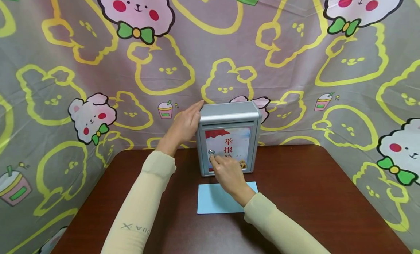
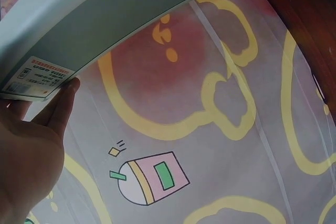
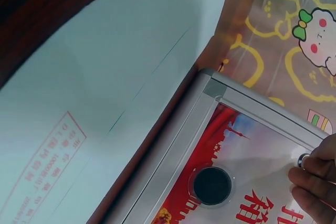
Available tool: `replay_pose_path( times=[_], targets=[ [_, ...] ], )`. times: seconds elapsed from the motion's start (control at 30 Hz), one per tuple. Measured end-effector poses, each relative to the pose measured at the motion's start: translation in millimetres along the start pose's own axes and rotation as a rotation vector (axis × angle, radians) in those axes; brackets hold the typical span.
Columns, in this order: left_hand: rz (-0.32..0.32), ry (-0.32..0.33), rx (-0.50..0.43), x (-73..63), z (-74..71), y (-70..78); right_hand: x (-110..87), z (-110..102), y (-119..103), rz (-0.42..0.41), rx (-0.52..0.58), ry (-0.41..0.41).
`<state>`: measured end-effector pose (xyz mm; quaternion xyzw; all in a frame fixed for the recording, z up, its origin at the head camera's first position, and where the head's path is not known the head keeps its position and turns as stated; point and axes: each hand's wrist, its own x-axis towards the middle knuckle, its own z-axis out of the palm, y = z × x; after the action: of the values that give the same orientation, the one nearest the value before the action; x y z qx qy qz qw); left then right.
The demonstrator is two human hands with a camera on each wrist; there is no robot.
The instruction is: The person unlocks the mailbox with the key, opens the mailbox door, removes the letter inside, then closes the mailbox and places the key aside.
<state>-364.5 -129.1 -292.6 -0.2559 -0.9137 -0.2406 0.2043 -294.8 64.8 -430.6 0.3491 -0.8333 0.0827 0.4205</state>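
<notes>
A grey metal report box (image 1: 226, 115) with a slot and red characters on its front panel stands upright on the table. Straight fingers of my left hand (image 1: 185, 124) rest against its upper left side. In the left wrist view, the fingertips of that hand (image 2: 39, 129) touch the box's edge beside a white label (image 2: 39, 77). My right hand (image 1: 229, 173) has its thumb and fingers pinched together at the round silver lock (image 1: 211, 151). In the right wrist view the fingers (image 3: 320, 177) partly cover the lock (image 3: 303, 160). What they pinch is hidden.
Light blue paper (image 1: 210, 203) with a red printed frame lies flat in front of the box, under my right wrist. A dark round disc (image 3: 212, 185) sits over the panel. Behind the brown table (image 1: 305, 195) hangs a patterned cloth (image 1: 282, 57).
</notes>
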Motion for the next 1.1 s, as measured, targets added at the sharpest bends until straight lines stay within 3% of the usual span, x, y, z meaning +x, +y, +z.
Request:
replay_pose_path(
  times=[0.23, 0.67, 0.93, 1.1],
  targets=[
    [-0.016, -0.016, 0.001, -0.7, 0.5, 1.2, -3.1, -5, 0, -0.002, 0.004, -0.012],
    [0.004, -0.008, 0.003, 0.2, -0.7, 2.1, -8.6, -25, 5, -0.017, 0.019, 0.051],
    [-0.005, -0.014, 0.000, -0.1, -0.6, 1.0, -11.5, -50, 9, 0.046, 0.077, 0.038],
    [-0.007, -0.016, -0.012, -0.4, -1.2, 0.9, -21.9, -64, 16, 0.094, 0.077, -0.028]
  ],
)
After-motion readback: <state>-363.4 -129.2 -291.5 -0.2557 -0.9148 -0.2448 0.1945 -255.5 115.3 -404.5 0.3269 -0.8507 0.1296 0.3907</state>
